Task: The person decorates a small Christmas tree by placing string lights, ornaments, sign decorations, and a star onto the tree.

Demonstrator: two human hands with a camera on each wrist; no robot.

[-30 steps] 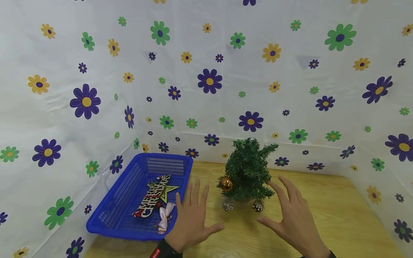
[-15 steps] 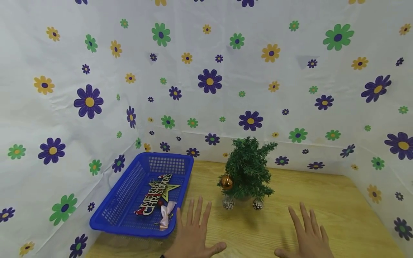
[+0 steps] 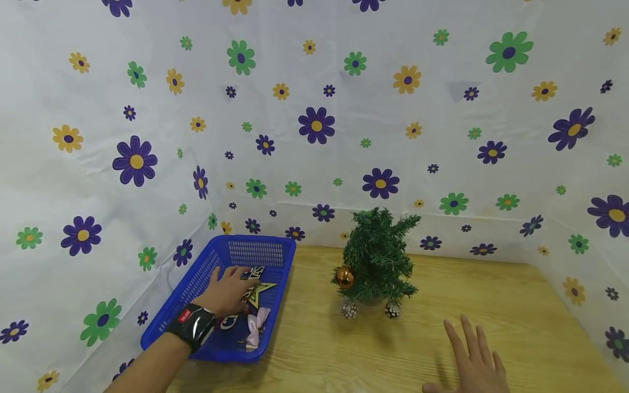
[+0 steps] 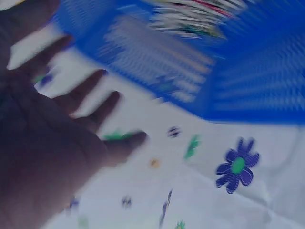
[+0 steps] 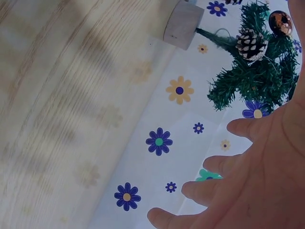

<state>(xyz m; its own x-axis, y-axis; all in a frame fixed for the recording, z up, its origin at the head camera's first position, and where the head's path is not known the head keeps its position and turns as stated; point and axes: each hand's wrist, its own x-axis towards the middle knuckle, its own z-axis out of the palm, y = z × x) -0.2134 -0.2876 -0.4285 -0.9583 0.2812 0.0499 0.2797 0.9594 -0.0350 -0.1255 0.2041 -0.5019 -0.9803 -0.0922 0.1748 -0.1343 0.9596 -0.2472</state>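
My left hand [image 3: 228, 292] reaches into the blue plastic basket [image 3: 255, 239], over a "Merry Christmas" sign [image 3: 257, 271] that it partly covers. Its fingers look spread in the blurred left wrist view, where nothing shows in the palm. Beside the sign lie a gold star [image 3: 263, 291] and a pink bow [image 3: 254, 330]. A small green Christmas tree [image 3: 377, 259] stands upright, bearing an orange ball [image 3: 344, 277] and two pine cones [image 3: 349, 310]. To the tree's front right, my right hand [image 3: 474, 360] hovers with fingers extended, holding nothing.
The wooden table [image 3: 491, 295] carries both basket and tree. White flower-print cloth [image 3: 344, 153] rises behind it and at both sides. The basket's left side sits close to the left cloth wall. In the right wrist view, the tree's pale base [image 5: 183, 26] shows.
Both hands have drawn back from beside the tree. My left hand has then swung left and forward into the basket, while the right has stayed nearly still over the last half second.
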